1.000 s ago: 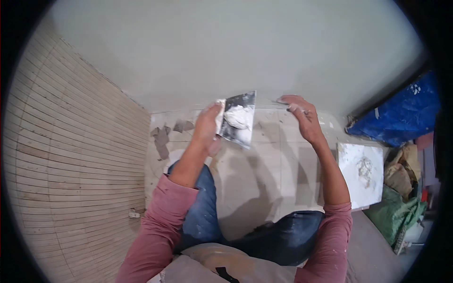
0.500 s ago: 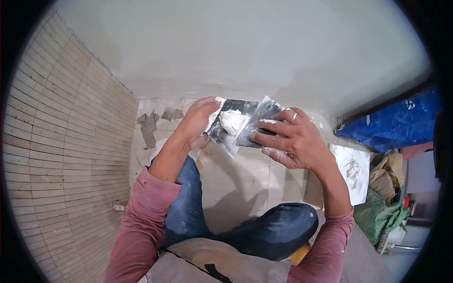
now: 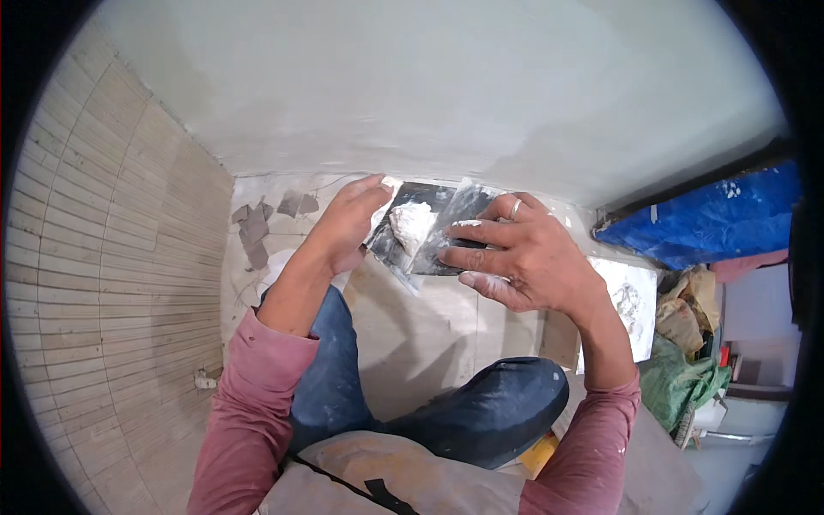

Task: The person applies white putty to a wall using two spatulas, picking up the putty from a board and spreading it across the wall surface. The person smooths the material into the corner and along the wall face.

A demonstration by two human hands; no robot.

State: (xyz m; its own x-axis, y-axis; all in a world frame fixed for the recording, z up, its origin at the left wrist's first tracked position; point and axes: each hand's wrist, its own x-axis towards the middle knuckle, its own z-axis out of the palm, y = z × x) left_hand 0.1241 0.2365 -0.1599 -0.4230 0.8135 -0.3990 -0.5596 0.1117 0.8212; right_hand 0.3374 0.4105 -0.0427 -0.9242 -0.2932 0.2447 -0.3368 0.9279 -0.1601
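The left hand (image 3: pixel 348 225) hides the near edge of a dark plaster board (image 3: pixel 402 245), its grip closed on that board. A lump of white plaster (image 3: pixel 410 225) sits on the board. Just right of the lump, the right hand (image 3: pixel 515 257) grips a metal trowel (image 3: pixel 453 225), its handle hidden.

Matt white putty (image 3: pixel 410 225), smooth metal blades (image 3: pixel 455 225)
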